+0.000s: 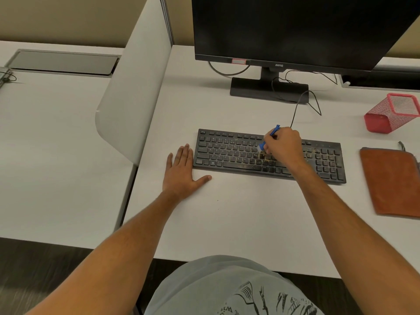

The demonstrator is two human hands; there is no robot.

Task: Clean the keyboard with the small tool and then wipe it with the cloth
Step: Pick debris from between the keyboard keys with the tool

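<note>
A black keyboard (229, 151) lies on the white desk, with brownish dust and crumbs on its middle and right keys. My right hand (284, 145) grips a small blue tool (273, 133) over the middle of the keyboard, its lower end down among the dirty keys. My left hand (181, 171) rests flat on the desk, fingers straight, touching the keyboard's left end. An orange-brown cloth (391, 180) lies flat on the desk to the right of the keyboard.
A black monitor (295, 30) on its stand rises behind the keyboard, with cables trailing to the keyboard. A red mesh pen holder (391, 113) lies on its side at the right. A white divider panel (136, 87) borders the desk's left side.
</note>
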